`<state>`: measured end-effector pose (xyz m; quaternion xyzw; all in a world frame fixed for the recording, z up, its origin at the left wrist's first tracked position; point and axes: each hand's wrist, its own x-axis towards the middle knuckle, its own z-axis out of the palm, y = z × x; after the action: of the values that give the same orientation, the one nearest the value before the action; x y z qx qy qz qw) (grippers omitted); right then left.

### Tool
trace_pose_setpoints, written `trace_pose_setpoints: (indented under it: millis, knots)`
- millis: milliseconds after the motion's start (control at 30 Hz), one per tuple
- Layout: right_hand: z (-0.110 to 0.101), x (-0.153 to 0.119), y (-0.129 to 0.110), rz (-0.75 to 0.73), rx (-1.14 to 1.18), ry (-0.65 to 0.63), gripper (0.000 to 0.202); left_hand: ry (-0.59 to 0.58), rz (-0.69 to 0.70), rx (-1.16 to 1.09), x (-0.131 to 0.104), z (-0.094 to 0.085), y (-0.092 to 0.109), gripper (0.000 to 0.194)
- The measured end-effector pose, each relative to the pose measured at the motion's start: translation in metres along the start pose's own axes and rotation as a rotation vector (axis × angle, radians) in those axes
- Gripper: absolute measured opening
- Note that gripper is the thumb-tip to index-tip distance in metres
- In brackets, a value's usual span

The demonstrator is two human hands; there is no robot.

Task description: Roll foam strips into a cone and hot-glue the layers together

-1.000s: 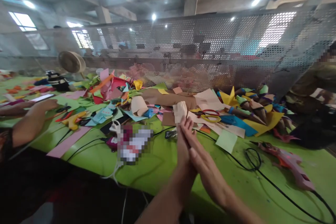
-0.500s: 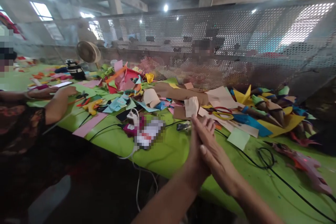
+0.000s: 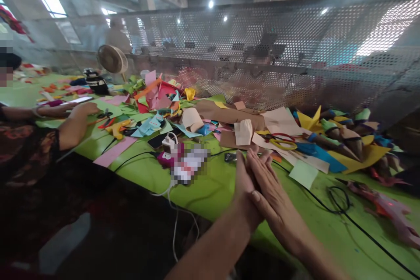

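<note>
Palm to palm, my left hand (image 3: 243,199) and my right hand (image 3: 269,188) press together above the near edge of the green table (image 3: 210,197). Their fingers are stretched out and point away from me; the space between the palms is hidden. Just beyond the fingertips lie a small clear packet (image 3: 230,157) and a cream folded paper piece (image 3: 243,133). A phone (image 3: 190,166) with a blurred-out screen rests left of my hands, beside a purple socket block (image 3: 164,159) with a white charger (image 3: 169,143). To the right lies a pale green paper square (image 3: 303,174).
Coloured paper scraps (image 3: 157,96), brown paper (image 3: 226,116) and scissors (image 3: 282,142) crowd the table's back. A pink glue gun (image 3: 383,205) with a black cable lies right. Paper cones (image 3: 348,140) pile near the perforated metal screen (image 3: 210,61). A co-worker's arm (image 3: 74,127) rests left.
My hands stay pressed together, with the right hand's fingers now lying flatter along the left. The whole view has shifted slightly; the things on the table have not moved.
</note>
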<state>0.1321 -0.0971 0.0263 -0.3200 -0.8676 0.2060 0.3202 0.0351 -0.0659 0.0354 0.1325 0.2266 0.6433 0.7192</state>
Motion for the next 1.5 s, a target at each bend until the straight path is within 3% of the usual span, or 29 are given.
trace_pose_setpoints:
  millis: [167,367,533,767,933,1100,1233,1500]
  knots:
    - [0.005,-0.017,-0.008,-0.065,0.017,-0.030,0.071,-0.011,0.128,-0.105,0.004,-0.004,0.019,0.067]
    - [0.004,-0.005,0.001,-0.024,-0.007,-0.025,0.066,-0.019,-0.036,-0.123,0.001,-0.003,0.006,0.067]
    - [0.005,-0.010,-0.007,-0.092,-0.053,-0.030,0.071,-0.010,0.135,-0.162,-0.001,-0.001,0.024,0.063]
    - [0.003,-0.003,-0.001,-0.047,-0.099,-0.055,0.069,0.007,-0.019,-0.175,0.000,-0.008,0.004,0.067]
    - [0.004,-0.015,-0.003,-0.085,-0.118,-0.085,0.073,0.003,0.119,-0.240,-0.001,-0.009,0.015,0.064]
    - [0.003,-0.004,-0.005,-0.055,-0.062,-0.118,0.069,0.018,0.032,-0.172,0.002,-0.013,0.004,0.066]
    - [-0.003,0.012,0.005,-0.015,-0.058,-0.078,0.064,0.017,-0.017,-0.282,-0.005,-0.016,-0.004,0.066]
    - [-0.009,0.020,0.020,0.041,-0.060,0.069,0.039,0.115,-0.022,-0.437,-0.011,-0.015,0.008,0.056]
